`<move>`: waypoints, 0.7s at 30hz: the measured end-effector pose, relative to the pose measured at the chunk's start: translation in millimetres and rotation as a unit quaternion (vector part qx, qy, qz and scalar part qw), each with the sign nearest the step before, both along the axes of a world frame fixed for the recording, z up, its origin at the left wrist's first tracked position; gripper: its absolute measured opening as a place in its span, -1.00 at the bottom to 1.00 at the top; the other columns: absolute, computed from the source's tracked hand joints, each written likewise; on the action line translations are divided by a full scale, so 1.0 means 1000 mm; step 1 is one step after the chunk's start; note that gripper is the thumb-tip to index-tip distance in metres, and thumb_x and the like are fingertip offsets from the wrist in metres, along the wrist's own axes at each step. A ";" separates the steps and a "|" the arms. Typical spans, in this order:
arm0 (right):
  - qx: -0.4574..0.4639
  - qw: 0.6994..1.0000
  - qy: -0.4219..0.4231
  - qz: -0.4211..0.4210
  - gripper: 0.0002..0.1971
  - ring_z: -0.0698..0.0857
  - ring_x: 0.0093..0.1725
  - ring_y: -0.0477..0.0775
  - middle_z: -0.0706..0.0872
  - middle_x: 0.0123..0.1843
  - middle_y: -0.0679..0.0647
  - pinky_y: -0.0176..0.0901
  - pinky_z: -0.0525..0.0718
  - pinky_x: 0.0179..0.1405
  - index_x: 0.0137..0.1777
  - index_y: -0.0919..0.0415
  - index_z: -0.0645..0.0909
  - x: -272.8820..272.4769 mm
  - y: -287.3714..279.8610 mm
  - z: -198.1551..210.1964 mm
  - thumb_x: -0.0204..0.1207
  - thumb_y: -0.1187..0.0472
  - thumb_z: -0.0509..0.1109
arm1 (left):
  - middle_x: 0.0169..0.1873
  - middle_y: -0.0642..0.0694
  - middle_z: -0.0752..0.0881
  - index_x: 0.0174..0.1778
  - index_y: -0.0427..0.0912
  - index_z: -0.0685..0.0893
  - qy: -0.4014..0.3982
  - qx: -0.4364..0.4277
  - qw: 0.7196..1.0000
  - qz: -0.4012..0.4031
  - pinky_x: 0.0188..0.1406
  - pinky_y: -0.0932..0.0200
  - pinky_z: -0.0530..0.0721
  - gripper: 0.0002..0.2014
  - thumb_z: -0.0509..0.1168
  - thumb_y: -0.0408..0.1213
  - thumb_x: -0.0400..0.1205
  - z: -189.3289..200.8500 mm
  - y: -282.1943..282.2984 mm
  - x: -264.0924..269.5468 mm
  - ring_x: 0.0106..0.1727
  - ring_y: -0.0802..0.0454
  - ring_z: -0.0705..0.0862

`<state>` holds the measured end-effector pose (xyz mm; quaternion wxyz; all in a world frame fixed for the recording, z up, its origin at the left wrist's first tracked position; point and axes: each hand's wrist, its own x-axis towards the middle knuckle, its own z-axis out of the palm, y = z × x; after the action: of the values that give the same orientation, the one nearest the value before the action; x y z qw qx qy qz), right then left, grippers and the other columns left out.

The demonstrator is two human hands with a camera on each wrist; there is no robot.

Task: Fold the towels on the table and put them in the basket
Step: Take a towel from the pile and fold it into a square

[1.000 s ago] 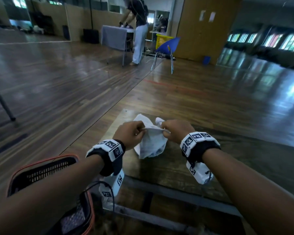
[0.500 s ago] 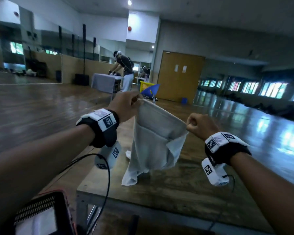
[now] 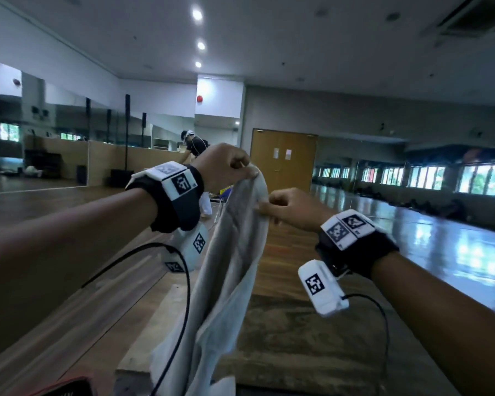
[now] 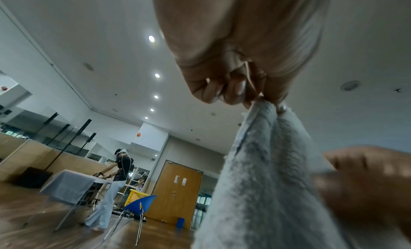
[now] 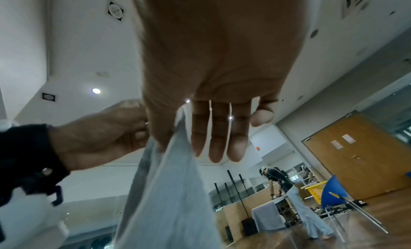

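Observation:
A pale grey towel hangs in a long narrow drape above the wooden table, its lower end dropping out of the head view. My left hand is raised high and pinches the towel's top corner; the left wrist view shows curled fingers gripping the towel. A little lower and to the right, my right hand pinches the towel's edge. In the right wrist view the towel is caught between thumb and forefinger, with the other fingers hanging loose. The basket shows as a red-rimmed corner at bottom left.
Black cables trail from both wrist cameras beside the towel. Far across the wooden floor a person bends over a cloth-covered table, next to a blue chair and a yellow crate. A wooden double door stands behind.
Both hands rose and came close together, and the towel went from spread between them to hanging in a narrow drape. The head view tilted up toward the ceiling.

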<state>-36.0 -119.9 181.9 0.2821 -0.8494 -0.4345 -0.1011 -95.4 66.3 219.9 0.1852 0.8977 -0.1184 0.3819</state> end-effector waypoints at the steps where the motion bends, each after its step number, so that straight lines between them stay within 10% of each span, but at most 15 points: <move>1: -0.012 1.000 -0.009 -0.001 -0.68 0.67 -0.31 -0.14 0.73 -0.24 -0.04 -0.35 0.55 -0.32 -0.04 0.18 0.70 -0.002 0.003 0.002 0.53 -0.09 0.35 | -0.35 0.01 0.67 -0.15 -0.17 0.75 -0.007 0.004 1.000 0.001 -0.37 0.29 0.49 -0.78 0.37 -0.07 0.55 0.006 -0.004 -0.002 -0.33 0.11 0.58; 7: 0.050 0.999 0.014 -0.012 -0.76 0.66 0.00 -0.01 0.71 0.05 0.05 -0.35 0.54 -0.21 0.18 0.25 0.66 0.002 -0.016 0.009 0.56 0.20 0.35 | -0.30 -0.04 0.70 -0.17 -0.08 0.75 -0.073 -0.015 0.997 0.029 -0.38 0.34 0.50 -0.86 0.39 -0.10 0.54 0.040 -0.001 -0.020 -0.33 0.12 0.59; 15: 0.076 0.991 0.059 -0.089 -0.85 0.75 -0.13 0.01 0.77 -0.10 0.03 -0.20 0.65 -0.22 -0.06 0.08 0.68 0.028 -0.084 0.023 0.48 0.04 0.43 | -0.24 -0.07 0.76 -0.08 -0.10 0.75 -0.102 -0.168 0.978 0.074 -0.54 0.42 0.60 -0.87 0.40 -0.14 0.55 0.063 0.043 -0.030 -0.41 0.14 0.70; 21: 0.073 0.986 0.009 -0.150 -0.91 0.64 -0.35 -0.06 0.72 -0.24 0.00 -0.26 0.50 -0.44 -0.18 0.02 0.64 0.065 -0.090 0.027 0.50 0.05 0.42 | -0.11 -0.24 0.77 -0.03 -0.21 0.73 -0.014 -0.260 0.964 0.052 -0.32 0.12 0.81 -0.82 0.46 -0.24 0.50 0.033 0.068 0.003 -0.17 -0.15 0.79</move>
<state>29.2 -210.0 209.3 0.3293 -0.8827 -0.2911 -0.1660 -92.6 134.0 252.8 0.3900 0.8181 0.0292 0.4216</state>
